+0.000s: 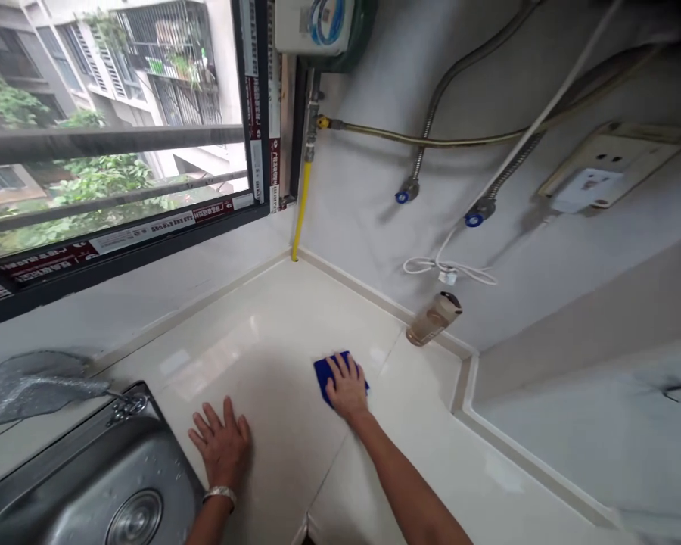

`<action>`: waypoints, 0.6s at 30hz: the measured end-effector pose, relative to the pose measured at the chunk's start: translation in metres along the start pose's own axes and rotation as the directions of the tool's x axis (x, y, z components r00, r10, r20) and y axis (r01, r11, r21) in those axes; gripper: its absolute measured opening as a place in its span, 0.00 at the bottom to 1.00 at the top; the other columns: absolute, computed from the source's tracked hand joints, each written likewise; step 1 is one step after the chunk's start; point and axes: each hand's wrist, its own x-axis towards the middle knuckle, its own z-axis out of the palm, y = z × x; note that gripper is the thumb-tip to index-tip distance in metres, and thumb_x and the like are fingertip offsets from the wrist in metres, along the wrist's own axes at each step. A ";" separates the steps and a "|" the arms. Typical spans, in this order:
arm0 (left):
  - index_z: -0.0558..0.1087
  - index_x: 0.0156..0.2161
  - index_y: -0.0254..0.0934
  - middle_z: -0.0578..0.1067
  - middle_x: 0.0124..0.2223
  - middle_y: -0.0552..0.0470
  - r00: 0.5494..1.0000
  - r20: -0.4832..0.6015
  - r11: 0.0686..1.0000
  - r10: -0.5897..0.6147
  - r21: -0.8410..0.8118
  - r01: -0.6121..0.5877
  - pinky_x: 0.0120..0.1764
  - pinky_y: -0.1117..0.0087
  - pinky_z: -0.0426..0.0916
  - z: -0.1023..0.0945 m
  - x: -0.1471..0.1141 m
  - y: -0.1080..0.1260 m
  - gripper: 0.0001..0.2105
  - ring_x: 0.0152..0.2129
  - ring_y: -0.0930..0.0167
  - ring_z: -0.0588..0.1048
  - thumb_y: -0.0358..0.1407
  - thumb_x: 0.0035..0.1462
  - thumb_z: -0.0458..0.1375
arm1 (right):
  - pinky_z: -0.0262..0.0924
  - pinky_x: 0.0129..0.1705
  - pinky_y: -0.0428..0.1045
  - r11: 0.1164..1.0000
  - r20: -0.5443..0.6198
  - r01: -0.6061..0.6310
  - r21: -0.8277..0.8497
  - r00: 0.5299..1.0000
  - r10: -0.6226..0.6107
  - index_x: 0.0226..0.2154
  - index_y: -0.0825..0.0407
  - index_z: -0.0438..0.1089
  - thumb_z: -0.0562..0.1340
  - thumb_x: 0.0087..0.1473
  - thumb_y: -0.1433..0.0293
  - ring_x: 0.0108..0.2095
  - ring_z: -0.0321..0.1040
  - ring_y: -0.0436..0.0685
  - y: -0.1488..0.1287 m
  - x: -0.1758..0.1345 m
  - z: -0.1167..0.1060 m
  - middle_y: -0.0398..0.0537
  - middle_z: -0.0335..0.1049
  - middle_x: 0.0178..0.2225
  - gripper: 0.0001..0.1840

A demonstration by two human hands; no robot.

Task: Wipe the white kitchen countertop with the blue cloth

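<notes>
My right hand [347,387] holds a folded blue cloth [322,371] down against the white countertop [284,303], fingers laid over its top. Part of the cloth is hidden beneath the palm. To the left, my left hand [222,446] rests flat on the same countertop with its fingers spread and nothing in it, beside the edge of the steel sink. A bracelet [220,496] circles the left wrist. Beyond the cloth, near the wall, is a brownish transparent bottle [434,318].
A stainless steel sink [85,462] with water drops is at lower left; a grey plastic-wrapped item [34,386] lies behind it. A yellow pipe [302,208] meets the counter corner. Hoses, a coiled white cable [448,266] and a socket [613,166] are on the wall.
</notes>
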 end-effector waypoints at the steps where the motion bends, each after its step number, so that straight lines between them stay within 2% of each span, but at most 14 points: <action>1: 0.59 0.65 0.31 0.47 0.70 0.25 1.000 -0.003 1.000 -0.002 -0.007 0.002 0.60 0.33 0.49 -0.001 0.000 0.001 0.26 0.68 0.42 0.39 0.36 0.64 0.47 | 0.35 0.68 0.65 0.998 -0.016 -0.058 -0.021 0.998 0.058 0.67 0.42 0.49 0.47 0.61 0.64 0.70 0.32 0.63 0.019 -0.010 -0.004 0.42 0.43 0.71 0.32; 4: 0.60 0.65 0.30 0.47 0.69 0.24 1.000 -0.022 1.000 -0.005 -0.025 0.005 0.60 0.33 0.49 -0.004 0.001 0.003 0.26 0.68 0.41 0.40 0.36 0.63 0.47 | 0.39 0.67 0.65 0.973 -0.066 -0.218 -0.072 0.975 0.214 0.67 0.43 0.49 0.45 0.61 0.64 0.70 0.33 0.62 0.070 -0.051 -0.016 0.42 0.44 0.70 0.31; 7: 0.60 0.64 0.29 0.48 0.69 0.23 0.999 -0.034 0.999 -0.004 -0.033 0.003 0.60 0.33 0.49 -0.004 0.001 0.003 0.26 0.67 0.40 0.41 0.37 0.63 0.47 | 0.41 0.66 0.66 0.930 -0.110 -0.356 -0.093 0.932 0.346 0.67 0.47 0.49 0.41 0.62 0.63 0.70 0.34 0.64 0.113 -0.104 -0.024 0.46 0.45 0.70 0.32; 12: 0.60 0.65 0.29 0.49 0.68 0.21 1.000 -0.007 0.999 0.000 -0.049 0.000 0.59 0.31 0.49 -0.001 0.000 0.002 0.26 0.67 0.39 0.41 0.38 0.63 0.47 | 0.45 0.64 0.68 0.846 -0.227 -0.529 -0.071 0.834 0.503 0.67 0.48 0.48 0.39 0.62 0.59 0.69 0.36 0.66 0.169 -0.208 -0.017 0.47 0.47 0.69 0.34; 15: 0.60 0.64 0.29 0.49 0.68 0.21 1.000 -0.001 0.998 -0.002 -0.055 0.002 0.58 0.30 0.49 -0.001 0.000 0.003 0.26 0.67 0.39 0.41 0.38 0.63 0.46 | 0.47 0.63 0.70 0.819 -0.266 -0.571 -0.050 0.798 0.540 0.68 0.46 0.46 0.39 0.62 0.57 0.70 0.36 0.68 0.177 -0.267 -0.007 0.48 0.47 0.69 0.34; 18: 0.59 0.64 0.29 0.49 0.68 0.21 1.000 0.021 0.999 0.001 -0.052 0.000 0.58 0.31 0.49 -0.002 0.001 0.005 0.26 0.67 0.39 0.41 0.38 0.63 0.46 | 0.47 0.62 0.73 0.827 -0.319 -0.559 -0.061 0.796 0.515 0.69 0.46 0.41 0.40 0.61 0.58 0.70 0.35 0.72 0.156 -0.309 0.002 0.50 0.45 0.70 0.35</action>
